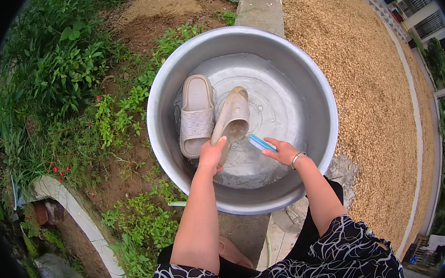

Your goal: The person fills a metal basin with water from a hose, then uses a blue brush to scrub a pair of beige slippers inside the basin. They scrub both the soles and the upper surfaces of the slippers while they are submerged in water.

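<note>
A wide metal basin (319, 87) with shallow water in its bottom stands before me. My left hand (212, 155) grips one end of a light slide sandal (232, 118), which is tipped on its side over the water. Its mate, a slide sandal with a woven-pattern strap (197, 119), lies sole down against the basin's left side. In my right hand (283, 150) is a small blue brush (261, 142) with pale bristles, held close to the tilted sandal without touching it. A bracelet circles my right wrist.
Green plants (65, 65) and soil lie to the left, with a curved concrete edge (82, 214) lower down. A concrete ledge (260, 6) runs beyond the basin. Tan grain-like material (365, 87) is spread on the right. A pale green hose (177, 203) shows beside the basin.
</note>
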The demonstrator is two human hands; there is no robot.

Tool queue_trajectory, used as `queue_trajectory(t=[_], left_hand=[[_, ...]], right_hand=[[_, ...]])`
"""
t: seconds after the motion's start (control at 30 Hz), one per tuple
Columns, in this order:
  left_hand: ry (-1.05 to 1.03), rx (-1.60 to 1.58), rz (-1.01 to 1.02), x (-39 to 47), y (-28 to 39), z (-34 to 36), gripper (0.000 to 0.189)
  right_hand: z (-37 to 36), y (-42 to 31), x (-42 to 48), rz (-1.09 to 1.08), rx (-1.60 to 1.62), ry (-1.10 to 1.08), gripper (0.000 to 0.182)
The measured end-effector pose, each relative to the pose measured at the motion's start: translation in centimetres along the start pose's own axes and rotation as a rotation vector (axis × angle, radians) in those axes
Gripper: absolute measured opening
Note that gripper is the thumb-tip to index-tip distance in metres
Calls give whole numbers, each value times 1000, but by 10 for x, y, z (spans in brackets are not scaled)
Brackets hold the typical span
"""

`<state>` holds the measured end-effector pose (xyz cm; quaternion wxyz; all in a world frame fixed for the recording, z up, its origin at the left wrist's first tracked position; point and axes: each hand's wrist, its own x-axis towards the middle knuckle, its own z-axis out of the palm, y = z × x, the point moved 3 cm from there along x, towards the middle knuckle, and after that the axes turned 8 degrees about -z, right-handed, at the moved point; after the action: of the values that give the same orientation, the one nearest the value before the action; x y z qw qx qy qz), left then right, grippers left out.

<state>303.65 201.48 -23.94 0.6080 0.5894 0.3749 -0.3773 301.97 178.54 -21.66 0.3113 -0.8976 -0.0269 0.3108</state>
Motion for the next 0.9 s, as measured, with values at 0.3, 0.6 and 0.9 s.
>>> queue_trajectory(t=[0.3, 0.6, 0.9], left_hand=[[320, 584, 335, 12, -4, -4, 38], [419, 868, 367, -10, -3, -5, 33], [421, 931, 427, -17, -5, 4, 20]], right_hand=[[11, 76, 77, 337, 189, 489, 51], [-19, -76, 56, -68, -402, 413, 47], [-11, -85, 57, -62, -301, 369, 46]])
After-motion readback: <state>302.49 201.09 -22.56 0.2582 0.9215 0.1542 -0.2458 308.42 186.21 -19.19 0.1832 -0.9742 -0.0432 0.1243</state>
